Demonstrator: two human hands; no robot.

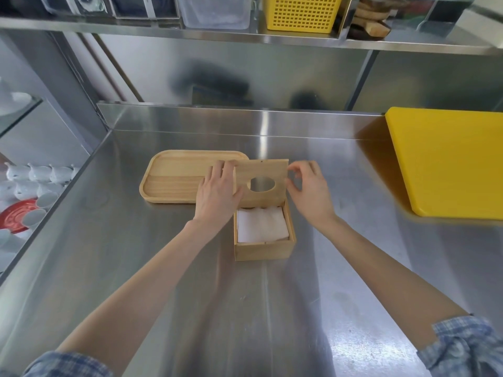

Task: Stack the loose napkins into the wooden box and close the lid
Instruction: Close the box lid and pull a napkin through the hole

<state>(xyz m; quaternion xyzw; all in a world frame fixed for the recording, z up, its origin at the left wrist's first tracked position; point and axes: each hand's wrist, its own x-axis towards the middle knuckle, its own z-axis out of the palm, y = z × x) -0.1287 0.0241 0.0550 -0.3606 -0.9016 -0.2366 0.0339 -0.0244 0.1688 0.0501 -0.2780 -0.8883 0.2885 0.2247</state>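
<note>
A square wooden box [263, 250] stands on the steel counter, and a stack of white napkins [261, 224] fills it. Its wooden lid [268, 170], with an oval hole in the middle, stands raised at the box's far edge, tilted up. My left hand [217, 193] holds the lid's left edge. My right hand [310, 189] pinches the lid's right edge with thumb and fingers. No loose napkins show on the counter.
An empty wooden tray [174, 172] lies just left of the box, partly under my left hand. A yellow cutting board [449, 161] lies at the right. Cups and a red plate [16, 216] sit on a lower level at the left. A shelf with a yellow basket [302, 12] hangs overhead.
</note>
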